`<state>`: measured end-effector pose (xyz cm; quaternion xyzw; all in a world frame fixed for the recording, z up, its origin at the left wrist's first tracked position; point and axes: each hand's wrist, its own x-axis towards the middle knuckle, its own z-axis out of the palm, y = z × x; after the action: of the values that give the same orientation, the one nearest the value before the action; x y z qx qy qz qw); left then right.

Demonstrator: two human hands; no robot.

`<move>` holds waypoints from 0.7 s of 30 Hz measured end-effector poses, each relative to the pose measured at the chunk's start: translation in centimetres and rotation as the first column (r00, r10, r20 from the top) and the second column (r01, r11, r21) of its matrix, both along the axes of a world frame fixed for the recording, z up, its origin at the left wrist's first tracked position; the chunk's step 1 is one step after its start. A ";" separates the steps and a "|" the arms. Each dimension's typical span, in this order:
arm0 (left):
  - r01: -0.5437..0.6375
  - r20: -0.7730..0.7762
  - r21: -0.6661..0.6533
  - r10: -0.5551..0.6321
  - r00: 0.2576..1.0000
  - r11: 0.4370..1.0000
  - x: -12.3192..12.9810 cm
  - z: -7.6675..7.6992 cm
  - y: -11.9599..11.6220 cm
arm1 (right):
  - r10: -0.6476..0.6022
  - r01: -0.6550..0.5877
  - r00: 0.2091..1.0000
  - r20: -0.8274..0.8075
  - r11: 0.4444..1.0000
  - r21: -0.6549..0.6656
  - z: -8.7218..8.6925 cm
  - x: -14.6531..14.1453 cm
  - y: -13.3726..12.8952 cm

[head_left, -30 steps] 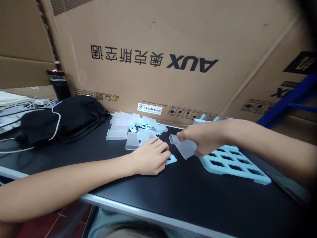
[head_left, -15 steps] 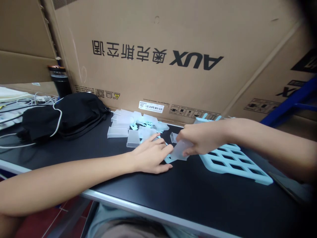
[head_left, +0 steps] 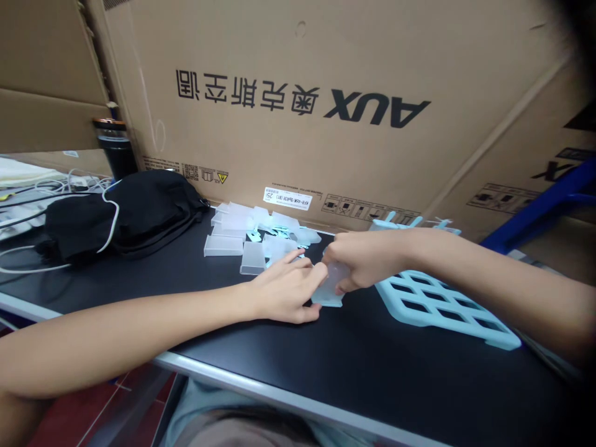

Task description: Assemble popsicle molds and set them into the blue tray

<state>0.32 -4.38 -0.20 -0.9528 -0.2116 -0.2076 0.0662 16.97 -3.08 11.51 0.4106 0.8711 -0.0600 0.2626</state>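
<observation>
Near the middle of the black table (head_left: 372,366), my right hand (head_left: 361,261) grips a translucent plastic box (head_left: 330,287) from above. My left hand (head_left: 288,288) holds the left side of the same box between thumb and fingers. A light blue edge shows along the box's bottom. Several similar translucent boxes (head_left: 223,246) and small light blue pieces (head_left: 280,231) lie in a group beyond my left hand. A light blue rack (head_left: 440,304) with diamond-shaped openings lies to the right, partly under my right forearm.
A large cardboard box (head_left: 261,143) stands along the table's back. At the left are a black bag (head_left: 153,211), a dark bottle (head_left: 116,149) and tangled white cables (head_left: 109,230). A blue metal bar (head_left: 535,208) slants at the right.
The translucent box in my right hand has moved left, against my left hand, and now covers the light blue piece seen there before. The view has shifted slightly.
</observation>
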 end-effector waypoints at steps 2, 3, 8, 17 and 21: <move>-0.004 0.005 -0.021 0.004 1.000 1.000 0.0 0.0 0.1 | 0.001 -0.001 1.000 -0.009 1.000 -0.017 -0.1 0.0 -0.2; -0.005 0.010 -0.033 0.005 1.000 0.999 0.0 0.0 0.1 | 0.004 -0.005 1.000 -0.012 0.999 -0.031 -0.1 0.0 -0.3; 0.008 0.024 -0.070 -0.007 1.000 0.997 0.0 -0.1 0.3 | 0.001 -0.001 1.000 -0.005 0.997 -0.078 -0.2 -0.3 -0.5; 0.022 0.038 -0.083 -0.018 0.999 0.996 -0.1 -0.4 0.4 | -0.086 0.077 0.994 -0.061 0.988 -0.130 -2.8 -0.1 -0.2; 0.024 0.049 -0.089 -0.020 0.999 0.996 0.0 -0.4 0.3 | -0.073 0.066 0.993 -0.097 0.995 -0.080 -3.5 0.1 -0.6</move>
<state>0.36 -4.05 -0.62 -0.9518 -0.2116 -0.2214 0.0159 17.06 -3.64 8.04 0.4269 0.8653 -0.1226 0.2321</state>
